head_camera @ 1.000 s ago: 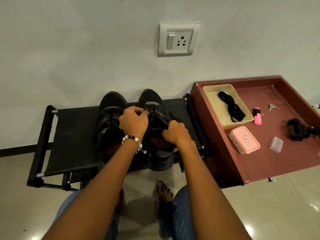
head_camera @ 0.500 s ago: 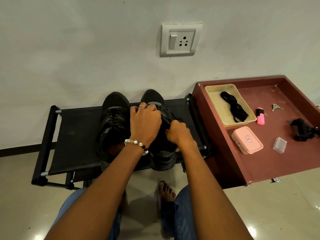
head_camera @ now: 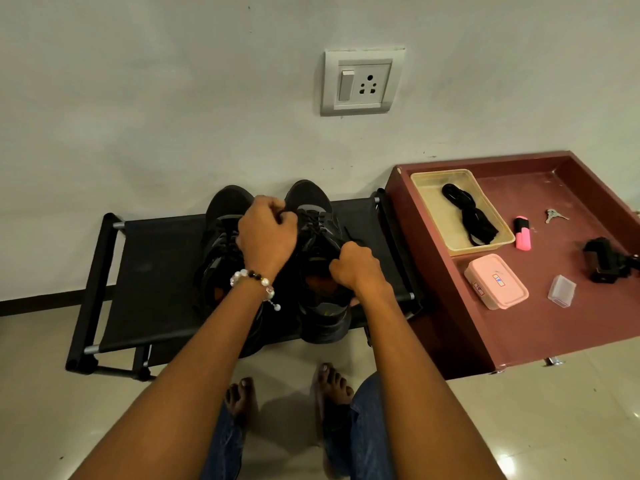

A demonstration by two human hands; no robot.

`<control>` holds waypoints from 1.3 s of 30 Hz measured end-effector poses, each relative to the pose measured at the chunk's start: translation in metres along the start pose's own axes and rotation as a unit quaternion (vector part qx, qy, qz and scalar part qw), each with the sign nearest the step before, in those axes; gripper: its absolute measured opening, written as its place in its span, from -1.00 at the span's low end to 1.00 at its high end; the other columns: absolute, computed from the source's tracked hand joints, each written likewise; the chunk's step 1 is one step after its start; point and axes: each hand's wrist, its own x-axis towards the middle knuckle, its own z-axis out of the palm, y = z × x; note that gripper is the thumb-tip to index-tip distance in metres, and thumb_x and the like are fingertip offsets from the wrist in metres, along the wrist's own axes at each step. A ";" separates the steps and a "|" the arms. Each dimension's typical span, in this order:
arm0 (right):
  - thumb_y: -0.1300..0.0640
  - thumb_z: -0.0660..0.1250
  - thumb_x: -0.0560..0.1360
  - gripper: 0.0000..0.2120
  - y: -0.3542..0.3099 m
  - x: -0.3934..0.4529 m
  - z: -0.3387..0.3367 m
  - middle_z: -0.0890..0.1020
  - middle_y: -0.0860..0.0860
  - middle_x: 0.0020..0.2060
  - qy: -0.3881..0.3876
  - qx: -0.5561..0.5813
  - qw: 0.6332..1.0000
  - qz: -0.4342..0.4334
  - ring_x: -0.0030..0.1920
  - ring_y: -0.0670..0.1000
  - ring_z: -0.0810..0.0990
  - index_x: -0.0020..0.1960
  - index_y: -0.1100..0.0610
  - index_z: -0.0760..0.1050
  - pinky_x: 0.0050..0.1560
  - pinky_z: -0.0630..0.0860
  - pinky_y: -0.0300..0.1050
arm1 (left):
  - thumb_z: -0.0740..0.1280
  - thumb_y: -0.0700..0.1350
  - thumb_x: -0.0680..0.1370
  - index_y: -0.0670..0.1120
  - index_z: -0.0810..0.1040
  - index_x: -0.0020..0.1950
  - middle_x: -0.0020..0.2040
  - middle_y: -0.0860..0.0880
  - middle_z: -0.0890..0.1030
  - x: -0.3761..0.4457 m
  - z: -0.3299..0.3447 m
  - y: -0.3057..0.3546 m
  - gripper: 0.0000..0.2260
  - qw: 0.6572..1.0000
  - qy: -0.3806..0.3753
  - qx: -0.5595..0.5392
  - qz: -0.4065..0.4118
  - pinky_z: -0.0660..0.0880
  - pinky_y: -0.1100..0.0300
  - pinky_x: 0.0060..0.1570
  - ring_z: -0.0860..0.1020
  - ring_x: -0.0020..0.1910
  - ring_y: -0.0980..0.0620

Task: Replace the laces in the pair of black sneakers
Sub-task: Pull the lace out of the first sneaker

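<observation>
Two black sneakers stand side by side on a black fabric rack [head_camera: 156,271], toes toward the wall. My left hand [head_camera: 268,233] hovers over the gap between the left sneaker [head_camera: 221,216] and the right sneaker [head_camera: 318,216], fingers curled round a black lace on the right sneaker near its toe end. My right hand [head_camera: 356,268] grips the right sneaker at the side of its opening, and a loose black lace end [head_camera: 351,235] sticks up just above it. A bundle of spare black laces [head_camera: 467,214] lies in a beige tray [head_camera: 429,202].
A maroon table [head_camera: 536,323] stands at the right with the beige tray, a pink box [head_camera: 495,280], a pink highlighter [head_camera: 523,232], keys [head_camera: 554,215], a clear small case [head_camera: 561,291] and a black device [head_camera: 604,259]. A wall socket [head_camera: 362,83] is above. My bare feet rest on the tiled floor.
My left hand has slid up the right sneaker's lacing toward the toe, still pinching the lace. My right hand has stayed at the sneaker's opening.
</observation>
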 end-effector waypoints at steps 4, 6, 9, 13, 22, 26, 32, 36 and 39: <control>0.12 0.22 0.58 -0.73 0.000 0.002 0.002 0.53 0.23 0.12 0.013 -0.014 1.000 -0.007 0.06 0.26 0.54 0.19 0.25 0.45 -0.10 0.44 -0.01 | 0.31 -0.03 0.51 0.09 0.55 0.26 0.27 0.05 0.45 -0.010 0.007 0.005 -0.68 0.936 -0.095 0.261 0.218 0.23 -0.09 0.28 0.34 0.30 -0.04; 0.12 0.21 0.59 -0.75 0.000 0.002 0.003 0.54 0.22 0.10 0.017 -0.016 1.000 -0.010 0.02 0.23 0.54 0.18 0.25 0.45 -0.12 0.42 -0.02 | 0.29 -0.01 0.54 0.09 0.61 0.19 0.26 0.07 0.49 -0.016 0.015 0.002 -0.76 0.905 -0.098 0.329 0.250 0.19 -0.08 0.30 0.36 0.31 -0.03; 0.14 0.21 0.60 -0.77 0.001 0.002 0.003 0.54 0.22 0.09 0.023 -0.023 0.999 -0.013 0.00 0.22 0.53 0.16 0.26 0.46 -0.13 0.41 -0.03 | 0.32 -0.04 0.55 0.03 0.67 0.02 0.13 0.03 0.61 -0.020 0.024 -0.004 -0.86 0.883 -0.029 0.382 0.270 0.27 -0.09 0.24 0.48 0.21 -0.08; 0.14 0.21 0.59 -0.77 0.001 0.001 0.003 0.55 0.23 0.09 0.031 -0.021 0.999 -0.014 0.04 0.24 0.55 0.15 0.27 0.46 -0.13 0.41 -0.03 | 0.29 -0.03 0.55 -0.02 0.67 -0.05 0.01 0.02 0.64 -0.019 0.030 -0.004 -0.83 0.897 -0.005 0.349 0.272 0.31 -0.08 0.18 0.52 0.13 -0.06; 0.17 0.20 0.58 -0.78 0.001 -0.001 -0.001 0.51 0.23 0.11 0.026 -0.001 1.000 -0.003 0.07 0.28 0.54 0.15 0.27 0.45 -0.03 0.59 0.11 | 0.27 -0.20 0.58 -0.16 0.50 -0.10 -0.23 -0.05 0.61 0.008 -0.003 0.011 -0.92 0.927 0.011 -0.371 -0.053 0.57 0.07 -0.11 0.60 -0.26 -0.04; 0.17 0.20 0.57 -0.84 0.000 0.000 -0.001 0.51 0.24 0.11 0.022 0.003 1.000 -0.005 0.07 0.29 0.53 0.07 0.25 0.43 -0.01 0.59 0.13 | 0.23 -0.24 0.62 -0.14 0.45 -0.13 -0.31 -0.06 0.51 0.012 -0.012 0.019 -0.87 0.849 0.003 -0.522 -0.085 0.58 0.06 -0.24 0.50 -0.39 0.04; 0.16 0.20 0.59 -0.77 0.002 0.002 -0.001 0.51 0.25 0.14 0.030 -0.009 1.000 -0.004 0.12 0.29 0.52 0.17 0.27 0.44 -0.10 0.40 -0.03 | 0.43 -0.11 0.50 -0.05 0.59 0.06 -0.13 0.12 0.47 -0.002 0.008 0.005 -0.84 0.977 -0.125 0.023 0.172 0.40 0.27 -0.02 0.51 -0.08 0.07; 0.13 0.22 0.59 -0.75 0.002 0.004 0.000 0.53 0.24 0.13 0.034 -0.016 0.999 -0.005 0.12 0.27 0.53 0.19 0.27 0.44 -0.11 0.40 -0.03 | 0.38 0.00 0.54 -0.08 0.62 0.20 0.15 -0.08 0.46 -0.014 0.019 0.008 -0.73 0.944 -0.134 0.210 0.217 0.38 0.21 0.10 0.42 0.19 -0.05; 0.13 0.22 0.59 -0.76 0.002 0.004 0.002 0.54 0.24 0.11 0.037 -0.026 0.999 -0.014 0.09 0.27 0.55 0.15 0.27 0.45 -0.12 0.42 -0.02 | 0.37 0.00 0.55 -0.10 0.64 0.15 0.21 -0.08 0.46 -0.015 0.019 0.012 -0.75 0.936 -0.100 0.248 0.227 0.44 0.16 0.15 0.38 0.25 -0.06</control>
